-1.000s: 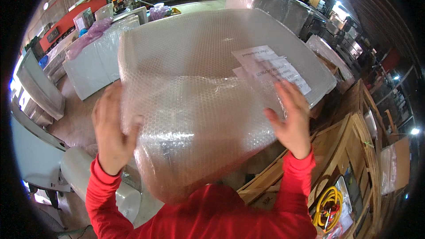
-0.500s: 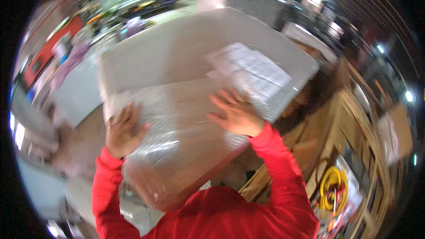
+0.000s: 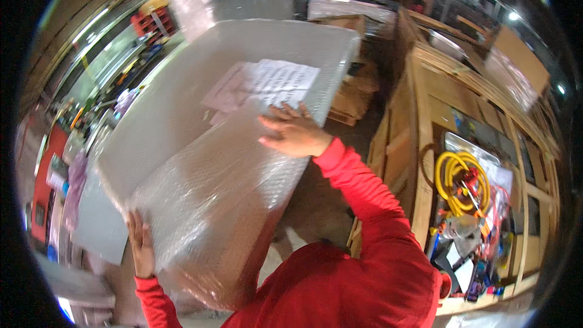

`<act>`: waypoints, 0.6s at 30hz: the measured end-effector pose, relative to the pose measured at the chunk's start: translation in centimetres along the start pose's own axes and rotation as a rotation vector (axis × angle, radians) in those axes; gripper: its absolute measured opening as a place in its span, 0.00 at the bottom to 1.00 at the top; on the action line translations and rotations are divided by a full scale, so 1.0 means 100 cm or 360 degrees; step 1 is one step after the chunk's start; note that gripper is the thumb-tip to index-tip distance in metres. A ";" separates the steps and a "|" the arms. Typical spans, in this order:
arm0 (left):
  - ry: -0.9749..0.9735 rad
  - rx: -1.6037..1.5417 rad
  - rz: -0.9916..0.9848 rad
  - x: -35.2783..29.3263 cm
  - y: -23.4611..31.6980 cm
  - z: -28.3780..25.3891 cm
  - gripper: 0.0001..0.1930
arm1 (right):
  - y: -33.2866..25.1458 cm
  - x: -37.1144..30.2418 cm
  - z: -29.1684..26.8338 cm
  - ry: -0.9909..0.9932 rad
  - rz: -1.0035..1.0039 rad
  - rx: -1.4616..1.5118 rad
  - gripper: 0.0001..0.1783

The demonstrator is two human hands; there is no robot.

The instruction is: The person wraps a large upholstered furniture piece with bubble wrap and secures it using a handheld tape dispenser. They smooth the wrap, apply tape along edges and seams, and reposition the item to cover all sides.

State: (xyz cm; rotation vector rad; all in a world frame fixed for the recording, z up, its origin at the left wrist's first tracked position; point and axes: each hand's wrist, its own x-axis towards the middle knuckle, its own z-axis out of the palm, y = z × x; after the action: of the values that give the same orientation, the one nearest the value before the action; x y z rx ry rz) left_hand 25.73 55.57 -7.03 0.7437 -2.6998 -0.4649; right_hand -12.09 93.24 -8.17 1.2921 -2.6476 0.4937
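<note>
A large flat-topped object wrapped in bubble wrap [image 3: 200,164] fills the middle of the view, one sheet of the wrap folded over its near part. Pale paper sheets [image 3: 282,80] and a pinkish sheet [image 3: 228,88] lie on its far part, the lower ends tucked by the wrap. My right hand [image 3: 296,132] rests flat on the wrap just below the papers, fingers spread. Along the left edge of the wrapped object, my left hand [image 3: 141,246] lies against the side with its fingers stretched out. Neither hand grips anything. What is inside the wrap cannot be made out.
On the right stands a wooden crate [image 3: 419,200] with a coiled yellow hose [image 3: 458,176] and several tools on top. A cardboard piece [image 3: 521,59] leans farther back. At the left are a pale panel [image 3: 100,218] and a cluttered workbench [image 3: 121,79].
My view has swung to the right, showing more of the crate. My left hand has moved from the top of the wrap to its left edge; my right hand stays flat near the papers.
</note>
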 end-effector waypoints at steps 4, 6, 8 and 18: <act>0.0029 -0.0020 0.0045 -0.009 0.013 -0.012 0.29 | -0.003 -0.004 -0.013 0.0091 -0.0011 0.0211 0.42; -0.0035 0.0092 -0.0072 -0.011 0.028 -0.023 0.29 | -0.011 -0.017 -0.026 0.0591 -0.0105 0.0488 0.47; 0.0193 0.0281 0.0021 -0.012 0.052 -0.033 0.30 | -0.020 -0.040 -0.041 0.1025 -0.0103 0.0632 0.49; -0.0309 0.0395 0.0809 -0.021 0.189 0.032 0.43 | -0.035 -0.042 -0.023 0.0589 0.0572 0.0413 0.28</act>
State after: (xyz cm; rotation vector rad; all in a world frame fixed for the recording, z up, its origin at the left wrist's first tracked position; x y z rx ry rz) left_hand 17.94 72.83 -3.10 0.0456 -3.0137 -0.0811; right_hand -6.75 95.13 -6.36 0.6798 -2.5508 1.0435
